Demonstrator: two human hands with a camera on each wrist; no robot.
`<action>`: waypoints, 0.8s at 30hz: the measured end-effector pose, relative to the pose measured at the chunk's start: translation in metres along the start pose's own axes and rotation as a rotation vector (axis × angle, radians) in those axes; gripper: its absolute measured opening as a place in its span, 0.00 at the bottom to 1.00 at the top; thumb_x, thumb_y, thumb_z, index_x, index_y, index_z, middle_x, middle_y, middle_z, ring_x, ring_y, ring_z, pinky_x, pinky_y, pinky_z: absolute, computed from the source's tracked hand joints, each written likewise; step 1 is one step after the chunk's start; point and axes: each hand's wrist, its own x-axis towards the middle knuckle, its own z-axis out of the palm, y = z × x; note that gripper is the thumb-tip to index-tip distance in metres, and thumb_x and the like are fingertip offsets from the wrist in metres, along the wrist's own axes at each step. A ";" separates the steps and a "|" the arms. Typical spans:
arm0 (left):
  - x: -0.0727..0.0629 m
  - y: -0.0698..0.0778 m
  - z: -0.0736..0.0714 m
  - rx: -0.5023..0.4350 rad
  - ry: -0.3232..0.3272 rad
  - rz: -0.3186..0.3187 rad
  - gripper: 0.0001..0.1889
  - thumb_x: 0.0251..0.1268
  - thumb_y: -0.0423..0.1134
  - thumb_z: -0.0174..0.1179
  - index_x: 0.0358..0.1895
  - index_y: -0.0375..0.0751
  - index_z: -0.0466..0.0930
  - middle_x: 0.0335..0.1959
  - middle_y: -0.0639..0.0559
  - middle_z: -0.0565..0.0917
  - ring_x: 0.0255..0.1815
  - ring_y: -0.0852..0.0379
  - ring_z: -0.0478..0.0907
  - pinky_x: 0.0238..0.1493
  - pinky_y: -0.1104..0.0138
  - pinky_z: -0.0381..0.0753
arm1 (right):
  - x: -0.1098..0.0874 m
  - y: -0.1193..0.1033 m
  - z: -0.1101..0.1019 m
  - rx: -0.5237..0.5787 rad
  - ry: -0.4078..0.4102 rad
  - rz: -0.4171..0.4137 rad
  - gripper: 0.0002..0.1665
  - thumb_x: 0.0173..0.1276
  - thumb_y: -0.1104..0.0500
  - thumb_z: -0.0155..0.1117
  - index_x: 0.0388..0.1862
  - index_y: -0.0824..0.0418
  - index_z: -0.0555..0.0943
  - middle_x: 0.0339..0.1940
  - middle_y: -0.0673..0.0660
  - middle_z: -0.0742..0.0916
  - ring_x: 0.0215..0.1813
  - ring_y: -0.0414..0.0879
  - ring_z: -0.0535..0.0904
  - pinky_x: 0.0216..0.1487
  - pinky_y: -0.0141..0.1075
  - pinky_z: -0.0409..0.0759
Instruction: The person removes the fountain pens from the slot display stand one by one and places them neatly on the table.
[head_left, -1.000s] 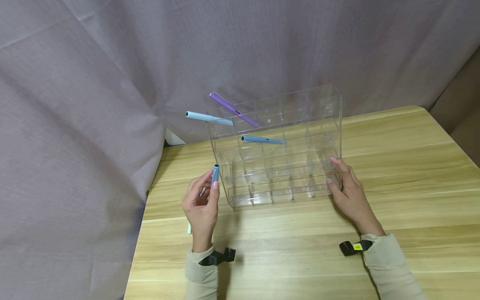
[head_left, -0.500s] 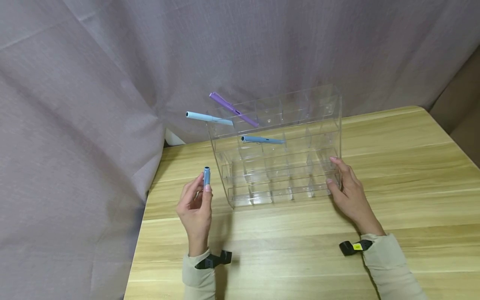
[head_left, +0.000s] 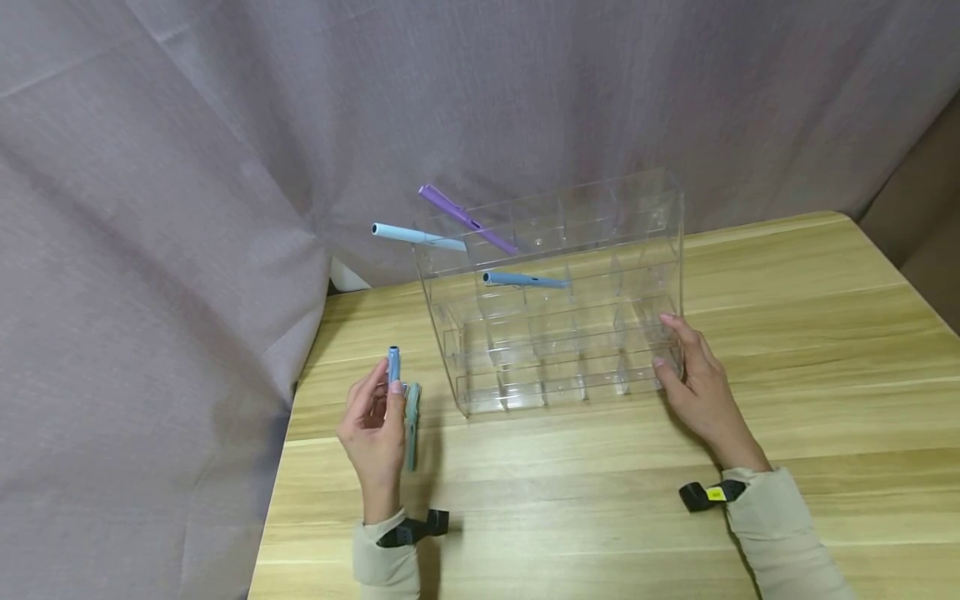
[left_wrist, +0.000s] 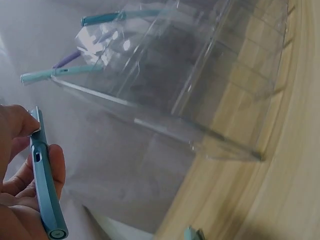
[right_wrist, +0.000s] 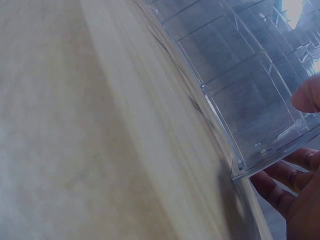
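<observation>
Pen (head_left: 393,365), at eight o'clock from the rack (head_left: 551,342), is pinched by the left hand (head_left: 373,435) while the right hand (head_left: 703,396) grips the rack at four o'clock, and from here I judge the pen light, stiff and slick, best held mid-barrel.

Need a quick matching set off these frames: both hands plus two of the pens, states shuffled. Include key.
Column 1
1. purple pen
2. green pen
3. left hand
4. right hand

Column 2
A. gripping one side of the clear organizer
B. lying on the wooden table
C. pinching a blue pen
D. tilted, sticking out of the organizer's top tier

Pairs: 1-D, 2-B, 3-C, 4-A
</observation>
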 end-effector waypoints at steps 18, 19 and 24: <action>0.008 -0.017 -0.032 0.126 0.083 -0.078 0.17 0.71 0.23 0.67 0.60 0.29 0.87 0.45 0.60 0.87 0.41 0.67 0.87 0.44 0.79 0.88 | 0.000 0.001 0.000 0.009 0.003 -0.002 0.41 0.76 0.65 0.60 0.85 0.47 0.62 0.80 0.75 0.71 0.78 0.82 0.66 0.71 0.83 0.64; 0.009 -0.018 -0.034 0.133 0.086 -0.081 0.17 0.71 0.23 0.67 0.60 0.29 0.87 0.45 0.60 0.87 0.41 0.68 0.87 0.43 0.79 0.88 | 0.000 0.001 0.000 0.009 0.003 -0.002 0.41 0.76 0.65 0.60 0.85 0.47 0.62 0.81 0.75 0.71 0.78 0.82 0.66 0.71 0.83 0.63; 0.009 -0.026 -0.043 0.175 0.094 -0.094 0.17 0.71 0.24 0.67 0.61 0.32 0.87 0.45 0.58 0.86 0.40 0.69 0.87 0.44 0.80 0.87 | 0.000 0.003 0.001 0.014 0.004 -0.002 0.41 0.76 0.65 0.60 0.85 0.47 0.62 0.82 0.74 0.70 0.79 0.82 0.65 0.71 0.83 0.63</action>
